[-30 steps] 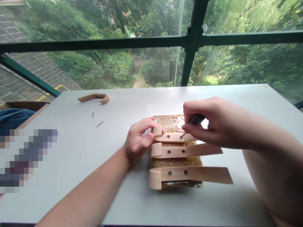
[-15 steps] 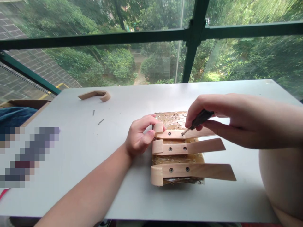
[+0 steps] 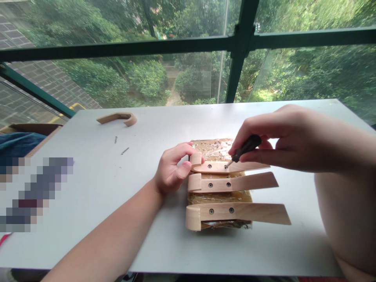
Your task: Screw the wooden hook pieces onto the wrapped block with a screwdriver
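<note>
My right hand (image 3: 272, 135) is closed on a black-handled screwdriver (image 3: 249, 148), whose tip meets the right-hand screw (image 3: 225, 167) of the farthest wooden hook (image 3: 217, 167). With fingers and thumb, my left hand (image 3: 178, 164) grips that hook's curled left end and the edge beneath it. The hook lies on a tape-wrapped cardboard block (image 3: 213, 145) with small holes in its top. Nearer to me, a middle wooden hook (image 3: 252, 180) and a front wooden hook (image 3: 258, 212) lie across the same block, each with two screws in it.
A loose wooden hook (image 3: 119, 116) rests at the back left of the white table (image 3: 158, 239). Two loose screws, a far screw (image 3: 116, 140) and a near screw (image 3: 125, 150), lie in front of it. Green-framed windows (image 3: 132, 49) stand behind the table; a cardboard box (image 3: 38, 127) is at left.
My right hand has turned and risen slightly, showing more of the screwdriver handle, while the tip stays at the same screw. The block has shifted very slightly left in view.
</note>
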Demonstrator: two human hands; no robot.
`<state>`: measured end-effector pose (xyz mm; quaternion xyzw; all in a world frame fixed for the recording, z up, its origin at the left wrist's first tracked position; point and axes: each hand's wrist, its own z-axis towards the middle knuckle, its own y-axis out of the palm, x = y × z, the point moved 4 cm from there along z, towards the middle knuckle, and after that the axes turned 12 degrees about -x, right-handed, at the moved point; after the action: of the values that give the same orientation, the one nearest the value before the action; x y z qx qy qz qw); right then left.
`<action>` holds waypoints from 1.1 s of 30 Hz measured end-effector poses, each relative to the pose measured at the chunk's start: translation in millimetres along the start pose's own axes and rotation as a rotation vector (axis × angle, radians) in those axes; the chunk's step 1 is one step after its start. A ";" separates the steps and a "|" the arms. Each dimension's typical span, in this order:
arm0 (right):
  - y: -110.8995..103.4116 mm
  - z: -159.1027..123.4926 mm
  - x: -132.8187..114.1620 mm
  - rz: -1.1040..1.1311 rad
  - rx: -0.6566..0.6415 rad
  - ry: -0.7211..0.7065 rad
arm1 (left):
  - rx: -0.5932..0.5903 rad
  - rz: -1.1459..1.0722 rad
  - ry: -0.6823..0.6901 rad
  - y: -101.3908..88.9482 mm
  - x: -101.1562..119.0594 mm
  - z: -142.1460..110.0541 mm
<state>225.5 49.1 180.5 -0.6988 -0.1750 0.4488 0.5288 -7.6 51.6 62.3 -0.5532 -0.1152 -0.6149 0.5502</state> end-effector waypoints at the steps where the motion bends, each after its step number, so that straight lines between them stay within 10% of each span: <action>1: 0.0 0.3 -0.2 0.000 0.005 0.003 | 0.000 0.001 -0.001 0.0 0.0 0.0; 15: 16.2 16.8 -7.4 -0.020 0.182 0.015 | 0.001 -0.004 0.027 -0.7 0.6 0.2; 23: 11.0 3.3 -14.0 0.125 -0.082 -0.074 | -0.018 -0.028 0.032 -0.3 -1.1 -0.6; 33: 4.2 -3.9 8.5 0.095 -0.091 -0.025 | -0.014 -0.023 0.049 -0.7 -1.2 -0.3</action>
<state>232.3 51.3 173.1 -0.7241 -0.1684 0.4736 0.4723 -8.6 52.4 61.6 -0.5406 -0.1036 -0.6352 0.5418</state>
